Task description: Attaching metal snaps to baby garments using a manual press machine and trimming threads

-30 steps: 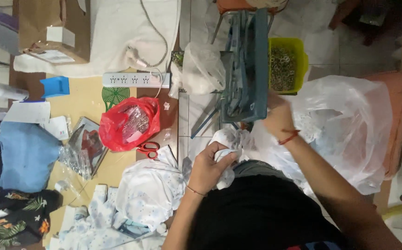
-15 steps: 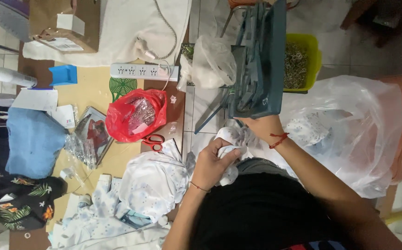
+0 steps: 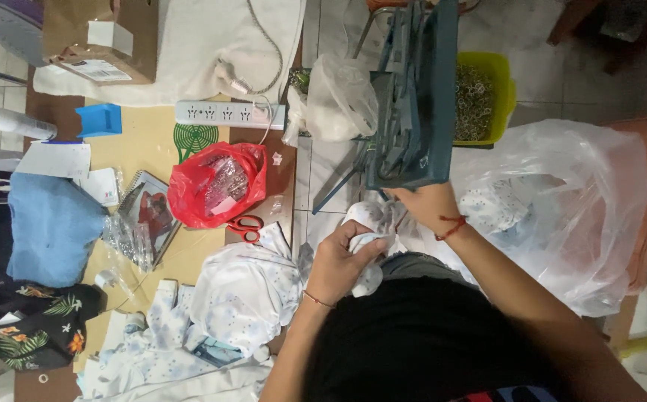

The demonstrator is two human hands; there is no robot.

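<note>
White cotton, printed with small pale-blue marks, is what I have in my grasp: the garment piece (image 3: 368, 238) sits bunched just below the blue-grey press machine (image 3: 413, 104), which I take as my landmark. Compared with a second ago, my right hand (image 3: 426, 205) has come down off the machine's side to its lower edge and now rests there over the cloth, and the view has shifted a little; I judge that to mean the fabric is being fed or seated under the press rather than lifted away. My left hand (image 3: 342, 260) is curled, fingers pressed together around a wad of the same cloth, wrist bent inward toward my lap. Right fingers are tucked beneath the machine's edge, so I cannot tell whether they pinch anything. Left of the machine lie a red plastic bag (image 3: 215, 182), red-handled scissors (image 3: 247, 228) and a white power strip (image 3: 226, 114). Behind it stands a yellow-green tub of metal rings (image 3: 483, 97); to its right, a large clear plastic bag (image 3: 562, 208) of printed garments.
</note>
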